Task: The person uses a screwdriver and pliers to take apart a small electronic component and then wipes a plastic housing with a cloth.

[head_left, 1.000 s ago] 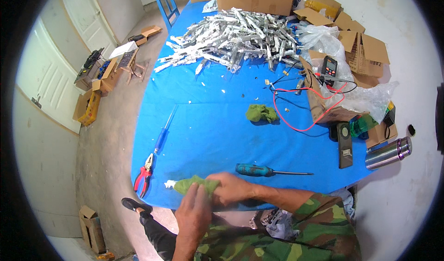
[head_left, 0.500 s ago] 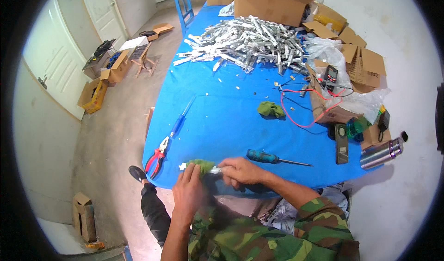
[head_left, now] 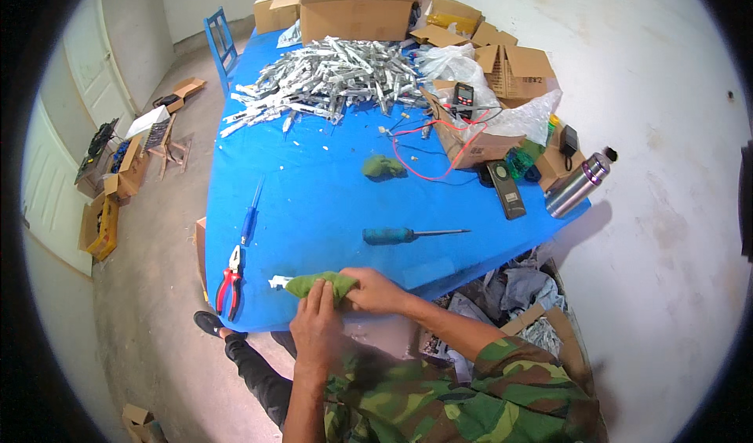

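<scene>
At the near edge of the table, a green cloth (head_left: 320,284) is wrapped around a slim silvery-white stick-like piece (head_left: 279,282), whose pale end juts out on the left. My left hand (head_left: 315,325) presses its fingers on the cloth from the near side. Curled at the cloth's right end is my right hand (head_left: 376,292), closed on the piece's other end, which its fingers now hide. Left of the hands lie red-handled pliers (head_left: 230,284) and a blue-handled screwdriver (head_left: 249,222). A teal-handled screwdriver (head_left: 390,236) rests beyond my right hand.
A large pile of similar silvery pieces (head_left: 333,78) covers the far part of the blue table (head_left: 314,196). A second green cloth (head_left: 383,167), a meter (head_left: 463,98) with red and black leads, cartons (head_left: 357,11) and a steel flask (head_left: 580,184) stand around. A scrap-filled box (head_left: 541,329) sits below the table's right side.
The view has shifted, so the table appears further left. My right hand has come up against the cloth, covering the silvery end that showed between them. The cloth now spreads flatter around the piece.
</scene>
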{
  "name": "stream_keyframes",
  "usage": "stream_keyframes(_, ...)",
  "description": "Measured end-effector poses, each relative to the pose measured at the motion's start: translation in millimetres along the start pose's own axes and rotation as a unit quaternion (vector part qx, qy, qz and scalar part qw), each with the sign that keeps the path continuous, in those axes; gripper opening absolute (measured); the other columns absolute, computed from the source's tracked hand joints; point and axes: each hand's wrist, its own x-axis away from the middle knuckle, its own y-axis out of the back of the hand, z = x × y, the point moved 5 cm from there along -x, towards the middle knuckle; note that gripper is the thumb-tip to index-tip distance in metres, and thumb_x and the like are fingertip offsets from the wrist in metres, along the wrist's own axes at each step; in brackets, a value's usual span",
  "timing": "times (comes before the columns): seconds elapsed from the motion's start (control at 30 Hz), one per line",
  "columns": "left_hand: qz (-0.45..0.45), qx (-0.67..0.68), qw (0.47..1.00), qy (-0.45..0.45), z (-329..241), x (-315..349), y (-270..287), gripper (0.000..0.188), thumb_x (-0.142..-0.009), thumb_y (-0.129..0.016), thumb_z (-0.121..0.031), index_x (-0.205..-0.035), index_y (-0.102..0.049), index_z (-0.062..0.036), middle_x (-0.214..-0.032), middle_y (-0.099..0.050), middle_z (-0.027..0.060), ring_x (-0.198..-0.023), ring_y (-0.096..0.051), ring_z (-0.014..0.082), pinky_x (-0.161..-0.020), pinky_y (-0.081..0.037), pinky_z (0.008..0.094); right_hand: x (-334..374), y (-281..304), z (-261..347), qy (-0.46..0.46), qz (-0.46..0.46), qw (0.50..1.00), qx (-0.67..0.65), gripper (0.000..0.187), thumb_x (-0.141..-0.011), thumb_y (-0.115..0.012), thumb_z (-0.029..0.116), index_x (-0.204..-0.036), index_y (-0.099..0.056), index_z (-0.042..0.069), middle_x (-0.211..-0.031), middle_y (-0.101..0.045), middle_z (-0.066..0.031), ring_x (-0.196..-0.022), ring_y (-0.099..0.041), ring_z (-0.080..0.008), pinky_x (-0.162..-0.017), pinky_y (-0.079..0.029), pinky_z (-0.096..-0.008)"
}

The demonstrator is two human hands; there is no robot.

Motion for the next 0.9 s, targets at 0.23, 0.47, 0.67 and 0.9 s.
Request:
stream_keyframes(0.23, -0.026, -0.049, 0.998, 0.028, 53, 5, 9, 0.043, -0.088, -0.063, 0.006, -0.13, -0.067, -0.0021, -0.136, -0.069, 0.0142, -0.113, -0.069, 0.0378, -0.092, -0.059, 0.0455, 3, -11, -2, 0.071, -0.074, 0.993, 0.066, 0.027, -0.103, -0.059, 0.02, -0.116, -0.07, 0.0, -0.078, -0.073, -0.0094, -0.071, -0.07, -0.0198, -0.071, -0.056, -0.0384)
stream_keyframes(0.47, -0.032, -0.013, 0.998, 0.061, 52, 5, 21, 0.044, -0.086, -0.063, 0.007, -0.129, -0.067, -0.0001, -0.135, -0.068, 0.0196, -0.119, -0.068, 0.0397, -0.099, -0.056, 0.0462, 4, -13, -3, 0.089, -0.104, 0.987, 0.087, 0.027, -0.102, -0.061, 0.019, -0.118, -0.07, 0.0, -0.081, -0.075, -0.01, -0.072, -0.072, -0.0197, -0.07, -0.057, -0.0376)
stream_keyframes(0.67, -0.045, 0.03, 0.998, 0.033, 30, 5, 19, 0.044, -0.086, -0.063, 0.007, -0.129, -0.067, 0.0002, -0.133, -0.069, 0.0198, -0.119, -0.068, 0.0403, -0.098, -0.057, 0.0466, 8, -12, 0, 0.142, -0.146, 0.971, 0.123, 0.027, -0.097, -0.065, 0.015, -0.12, -0.07, 0.003, -0.086, -0.075, -0.0174, -0.076, -0.075, -0.0281, -0.07, -0.057, -0.0393)
stream_keyframes(0.9, -0.014, 0.029, 0.999, 0.017, 28, 6, 3, 0.047, -0.083, -0.064, 0.008, -0.129, -0.067, -0.0023, -0.134, -0.069, 0.0163, -0.114, -0.069, 0.0381, -0.093, -0.059, 0.0453, 14, -13, 9, 0.147, -0.152, 0.968, 0.133, 0.03, -0.091, -0.067, 0.01, -0.121, -0.069, 0.006, -0.093, -0.073, -0.0217, -0.082, -0.075, -0.037, -0.069, -0.056, -0.0409)
